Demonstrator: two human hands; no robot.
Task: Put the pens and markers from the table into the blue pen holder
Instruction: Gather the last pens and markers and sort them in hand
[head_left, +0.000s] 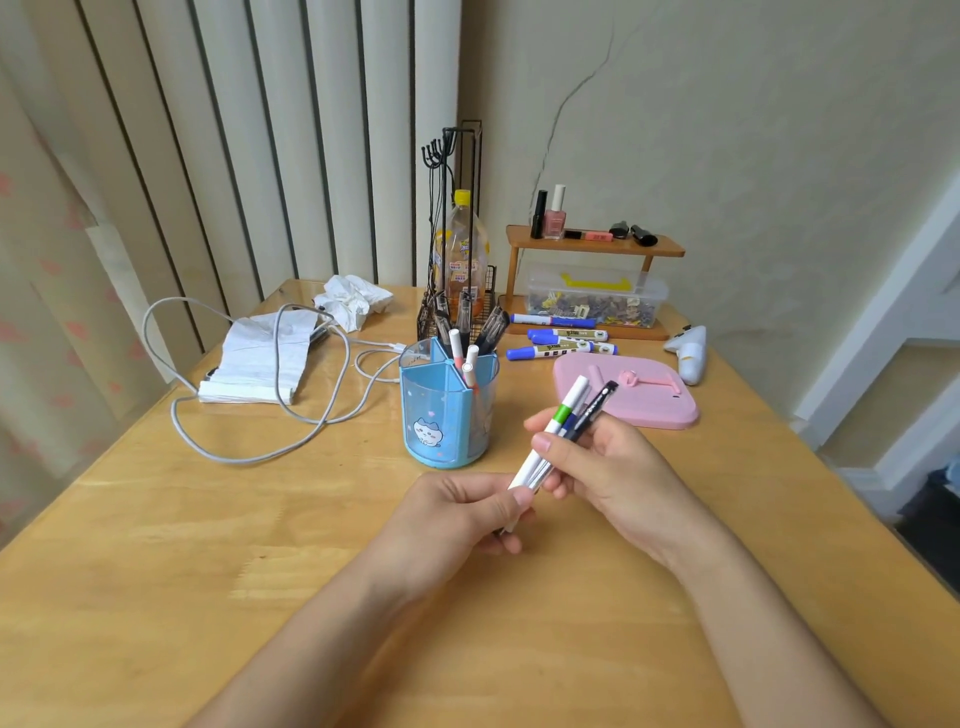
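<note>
The blue pen holder (447, 410) stands mid-table with several pens upright in its back compartments. Just right of and in front of it, both hands grip one bundle of pens (563, 421): a white pen with a green band, a dark blue one and a black one, tips pointing up and away. My right hand (608, 467) wraps the bundle's middle. My left hand (462, 514) pinches its lower end. Blue-capped white markers (563, 343) lie on the table behind the holder, to its right.
A pink flat stand (654, 410) lies right of the holder. Behind are a black wire rack (457, 291) with a bottle, a wooden shelf (597, 244) over a clear box, crumpled tissue (353, 301), folded paper and a looping white cable (260, 415) on the left.
</note>
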